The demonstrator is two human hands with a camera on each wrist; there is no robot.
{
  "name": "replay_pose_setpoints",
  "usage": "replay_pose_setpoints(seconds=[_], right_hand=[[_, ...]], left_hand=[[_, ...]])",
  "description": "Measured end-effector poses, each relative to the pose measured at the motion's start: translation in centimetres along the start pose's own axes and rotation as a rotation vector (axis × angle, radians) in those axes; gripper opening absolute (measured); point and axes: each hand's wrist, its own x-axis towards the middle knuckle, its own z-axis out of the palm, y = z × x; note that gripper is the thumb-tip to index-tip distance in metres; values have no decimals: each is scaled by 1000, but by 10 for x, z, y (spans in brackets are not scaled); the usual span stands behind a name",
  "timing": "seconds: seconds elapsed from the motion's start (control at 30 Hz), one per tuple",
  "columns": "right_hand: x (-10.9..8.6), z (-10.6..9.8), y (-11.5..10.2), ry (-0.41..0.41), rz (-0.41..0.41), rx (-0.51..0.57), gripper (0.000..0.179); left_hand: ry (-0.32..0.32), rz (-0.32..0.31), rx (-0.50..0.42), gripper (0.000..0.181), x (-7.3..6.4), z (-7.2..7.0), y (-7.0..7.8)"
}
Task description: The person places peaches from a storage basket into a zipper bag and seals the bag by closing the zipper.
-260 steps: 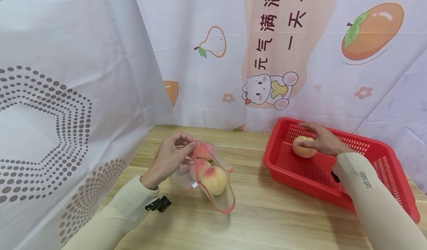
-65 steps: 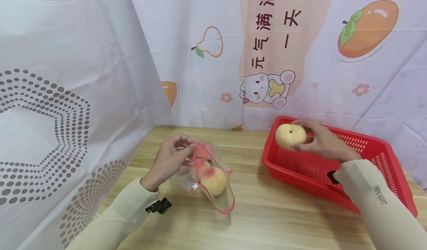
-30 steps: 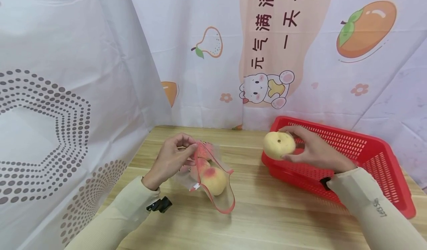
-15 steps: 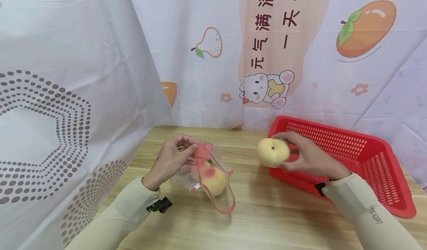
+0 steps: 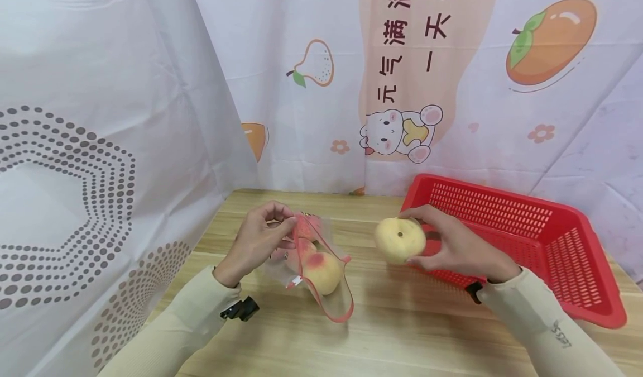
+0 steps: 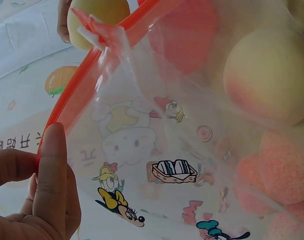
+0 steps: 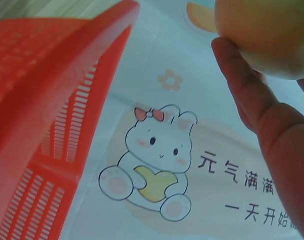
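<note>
My left hand [image 5: 261, 243] pinches the red rim of a clear zip bag [image 6: 126, 155] printed with cartoon figures. Inside the bag, lying on the table, are a yellow peach with a red blush [image 5: 323, 273] and some pinkish-red peaches [image 5: 308, 229]; the bag's mouth gapes toward the right. Between thumb and fingers, my right hand [image 5: 457, 248] grips a pale yellow peach [image 5: 399, 240] above the table, between the bag and the basket. Its dimpled end faces the head camera. In the right wrist view this peach [image 7: 264, 37] is cut off at the top edge.
A red perforated plastic basket [image 5: 502, 209] stands at the right, partly behind my right hand; no fruit shows in its visible part. The wooden table [image 5: 281, 343] meets a printed curtain [image 5: 311, 120] at the back and another [image 5: 100, 86] at the left.
My right hand has lifted the yellow peach out of the basket and carried it left and slightly down toward the bag. The left hand and the bag have stayed almost still.
</note>
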Motion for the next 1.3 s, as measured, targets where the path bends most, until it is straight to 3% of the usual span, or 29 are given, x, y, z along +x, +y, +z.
replay_pose_setpoints(seconds=[0.6,0.83,1.3], right_hand=[[0,29,-12,-48,-124,48,68],[-2,35,-13,-58,-114,86,66],[1,47,-24,-61,-251,135,66]], left_hand=[[-16,-10,-3,14,0,0,0],[-18,-14,-9,14,0,0,0],[-26,-17,-16,14,1,0,-1]])
